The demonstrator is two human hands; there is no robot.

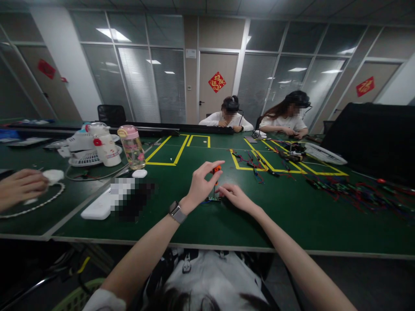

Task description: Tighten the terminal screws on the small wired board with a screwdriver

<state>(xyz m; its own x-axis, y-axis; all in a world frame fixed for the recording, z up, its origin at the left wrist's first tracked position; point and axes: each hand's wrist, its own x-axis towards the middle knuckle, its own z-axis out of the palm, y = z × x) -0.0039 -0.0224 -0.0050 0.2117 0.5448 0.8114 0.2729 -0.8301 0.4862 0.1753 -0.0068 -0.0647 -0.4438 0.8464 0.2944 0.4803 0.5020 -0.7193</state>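
My left hand [202, 181], with a watch on its wrist, is closed on the handle of an orange and black screwdriver [217, 169]. The screwdriver stands nearly upright, its thin shaft pointing down at a small green circuit board [213, 199] on the table. Blue wire shows at the board's left side. Just right of the shaft is my right hand [236, 196], resting low with its fingers bent together close to the board. Whatever its fingertips pinch is too small to make out.
Tangled wires with small boards [353, 190] lie at right; more wired boards [254, 162] lie among yellow tape outlines. To the left stand a pink-lidded bottle [132, 149], a white flask [106, 149] and a white power bank [97, 207]. Another person's hand [24, 185] reaches in; two people sit opposite.
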